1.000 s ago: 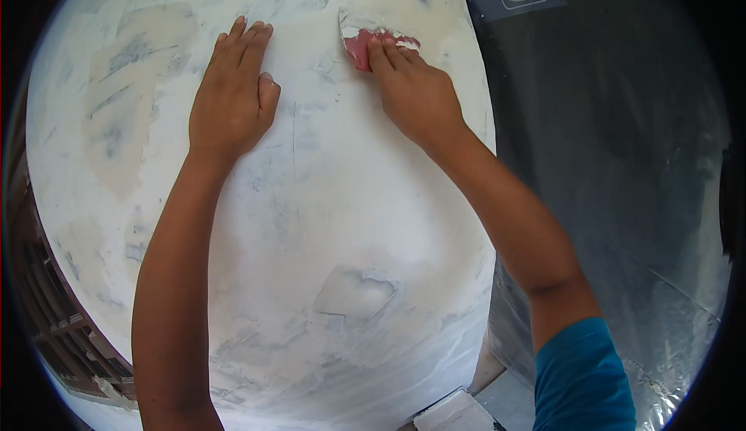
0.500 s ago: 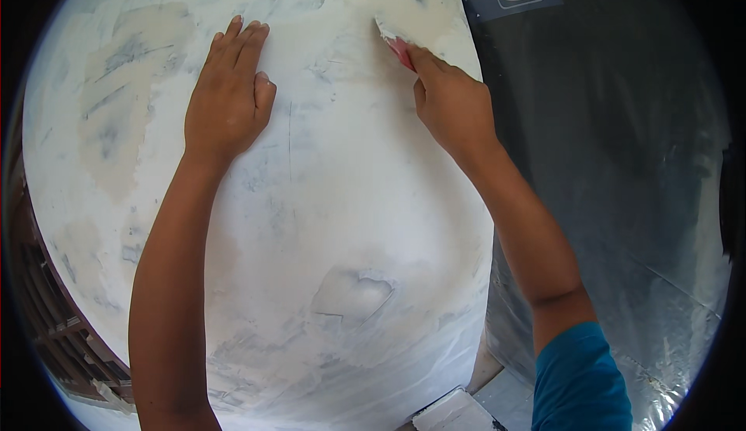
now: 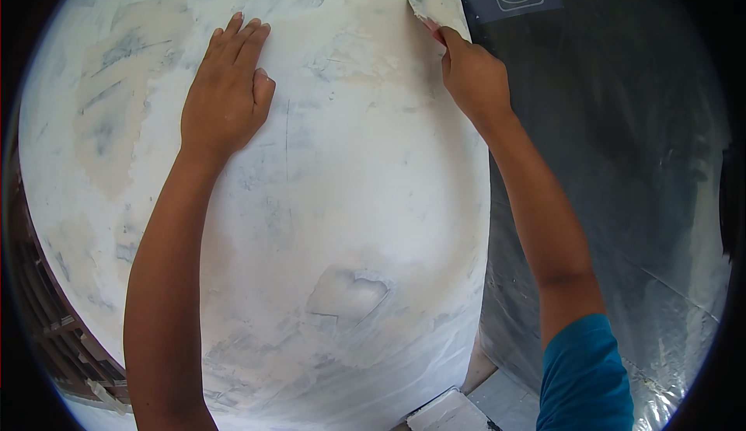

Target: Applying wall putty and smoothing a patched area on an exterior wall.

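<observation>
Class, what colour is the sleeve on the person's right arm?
The sleeve is blue, seen best in the head view.

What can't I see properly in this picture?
In the head view:
Red scraper, held end: hidden by the right hand.
Left hand, palm side: hidden by the hand's own back.
Pale flat thing, lower part: cut off by the bottom edge.
Brown slatted thing, outer side: lost in the dark lens rim.

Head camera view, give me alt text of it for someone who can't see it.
A person's right hand grips a pink-handled scraper near the upper right edge of a large, curved white surface with beige and grey patches, while the left hand rests flat on it. Dark sheeting shows to the right.
</observation>
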Action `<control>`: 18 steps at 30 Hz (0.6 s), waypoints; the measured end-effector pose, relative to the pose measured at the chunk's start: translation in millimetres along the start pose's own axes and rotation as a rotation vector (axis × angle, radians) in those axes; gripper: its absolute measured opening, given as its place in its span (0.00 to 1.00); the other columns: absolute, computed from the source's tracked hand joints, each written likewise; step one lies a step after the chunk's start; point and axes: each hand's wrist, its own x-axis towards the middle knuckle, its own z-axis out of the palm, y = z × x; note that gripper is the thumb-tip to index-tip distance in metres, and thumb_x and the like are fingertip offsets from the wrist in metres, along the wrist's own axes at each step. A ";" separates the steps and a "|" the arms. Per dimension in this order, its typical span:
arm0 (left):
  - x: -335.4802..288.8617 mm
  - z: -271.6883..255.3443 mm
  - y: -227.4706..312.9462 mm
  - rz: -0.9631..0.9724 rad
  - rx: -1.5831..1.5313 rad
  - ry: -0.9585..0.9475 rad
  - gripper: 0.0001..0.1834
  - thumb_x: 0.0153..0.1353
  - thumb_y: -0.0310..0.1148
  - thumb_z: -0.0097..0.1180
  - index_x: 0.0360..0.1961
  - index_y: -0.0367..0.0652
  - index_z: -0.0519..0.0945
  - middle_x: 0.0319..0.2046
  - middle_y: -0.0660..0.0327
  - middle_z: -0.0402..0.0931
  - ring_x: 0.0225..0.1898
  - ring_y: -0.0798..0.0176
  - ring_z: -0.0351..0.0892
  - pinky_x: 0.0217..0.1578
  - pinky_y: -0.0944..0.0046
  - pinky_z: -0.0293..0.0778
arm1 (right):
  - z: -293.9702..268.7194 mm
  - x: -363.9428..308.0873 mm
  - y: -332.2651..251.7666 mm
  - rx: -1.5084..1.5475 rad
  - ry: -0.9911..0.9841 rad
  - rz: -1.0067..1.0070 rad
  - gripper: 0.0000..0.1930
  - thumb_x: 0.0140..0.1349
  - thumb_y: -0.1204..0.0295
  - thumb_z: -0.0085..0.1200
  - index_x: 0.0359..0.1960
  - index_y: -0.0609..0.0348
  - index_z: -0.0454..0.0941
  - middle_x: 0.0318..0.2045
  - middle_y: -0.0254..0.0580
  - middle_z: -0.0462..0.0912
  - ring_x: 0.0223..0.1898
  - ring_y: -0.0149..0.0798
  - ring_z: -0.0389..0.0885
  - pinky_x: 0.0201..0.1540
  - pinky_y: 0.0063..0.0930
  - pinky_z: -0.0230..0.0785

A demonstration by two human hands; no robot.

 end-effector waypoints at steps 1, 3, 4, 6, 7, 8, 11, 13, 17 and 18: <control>2.0 0.6 1.6 0.000 -0.003 -0.004 0.28 0.60 0.27 0.42 0.64 0.42 0.71 0.66 0.56 0.69 0.73 0.52 0.59 0.74 0.53 0.53 | 7.7 -3.3 -0.3 -0.088 -0.114 -0.002 0.15 0.63 0.76 0.51 0.52 0.61 0.78 0.38 0.49 0.86 0.37 0.48 0.86 0.36 0.37 0.80; -1.6 2.8 -1.8 -0.009 0.005 -0.017 0.28 0.60 0.27 0.42 0.64 0.41 0.71 0.66 0.56 0.69 0.73 0.52 0.59 0.74 0.53 0.53 | 28.1 -54.0 -35.9 -0.100 0.066 -0.242 0.16 0.62 0.76 0.52 0.51 0.65 0.77 0.41 0.53 0.87 0.40 0.47 0.88 0.39 0.36 0.82; -4.0 0.5 -3.4 -0.018 0.009 -0.024 0.28 0.60 0.27 0.42 0.64 0.41 0.71 0.66 0.56 0.69 0.73 0.52 0.59 0.74 0.53 0.53 | 11.1 -79.3 -60.5 -0.083 -0.003 -0.307 0.16 0.61 0.76 0.53 0.51 0.66 0.77 0.43 0.54 0.86 0.42 0.46 0.88 0.41 0.35 0.82; -5.8 1.8 -3.6 -0.022 0.010 -0.028 0.28 0.60 0.27 0.42 0.64 0.41 0.71 0.66 0.56 0.69 0.73 0.52 0.59 0.74 0.53 0.53 | -26.5 -117.4 -90.3 0.048 -0.143 -0.366 0.18 0.58 0.76 0.56 0.51 0.65 0.78 0.41 0.52 0.87 0.41 0.44 0.88 0.40 0.33 0.82; -4.4 3.2 -2.1 -0.019 0.002 -0.024 0.28 0.60 0.26 0.42 0.64 0.41 0.71 0.66 0.55 0.69 0.72 0.52 0.59 0.74 0.53 0.52 | -43.4 -121.6 -95.2 0.157 -0.213 -0.358 0.19 0.57 0.76 0.57 0.52 0.63 0.78 0.37 0.50 0.87 0.38 0.43 0.88 0.37 0.33 0.81; -6.6 3.1 -5.2 -0.022 0.014 -0.028 0.28 0.60 0.26 0.42 0.64 0.41 0.71 0.66 0.55 0.69 0.72 0.52 0.59 0.74 0.53 0.52 | -66.6 -100.1 -98.5 0.230 -0.311 -0.261 0.19 0.57 0.77 0.57 0.52 0.60 0.79 0.33 0.47 0.87 0.34 0.42 0.87 0.34 0.34 0.80; -7.4 -1.9 -5.4 -0.017 0.015 -0.018 0.28 0.60 0.26 0.42 0.63 0.40 0.71 0.65 0.54 0.70 0.72 0.52 0.60 0.74 0.52 0.53 | -72.9 -29.3 -75.6 0.239 -0.121 -0.014 0.18 0.60 0.76 0.55 0.54 0.52 0.81 0.24 0.45 0.84 0.23 0.45 0.82 0.28 0.38 0.74; -4.2 -3.3 -3.8 -0.020 -0.007 -0.009 0.28 0.60 0.26 0.43 0.63 0.40 0.72 0.65 0.53 0.70 0.72 0.52 0.60 0.74 0.52 0.53 | -51.9 18.6 -51.6 0.142 0.076 0.029 0.18 0.65 0.75 0.49 0.56 0.52 0.80 0.26 0.46 0.84 0.25 0.48 0.83 0.29 0.40 0.74; 1.0 2.8 0.9 -0.004 -0.029 0.003 0.27 0.59 0.26 0.43 0.63 0.40 0.72 0.65 0.54 0.70 0.72 0.51 0.60 0.74 0.52 0.53 | -6.4 29.1 -46.1 0.005 0.064 -0.107 0.22 0.64 0.75 0.50 0.61 0.55 0.75 0.45 0.46 0.86 0.34 0.46 0.86 0.34 0.36 0.80; 1.8 2.8 2.3 -0.005 -0.038 0.003 0.27 0.59 0.25 0.43 0.63 0.39 0.72 0.65 0.53 0.70 0.72 0.51 0.60 0.74 0.52 0.53 | 9.4 7.0 -57.8 -0.071 0.071 -0.199 0.22 0.63 0.75 0.51 0.61 0.57 0.74 0.48 0.48 0.85 0.37 0.46 0.87 0.35 0.34 0.81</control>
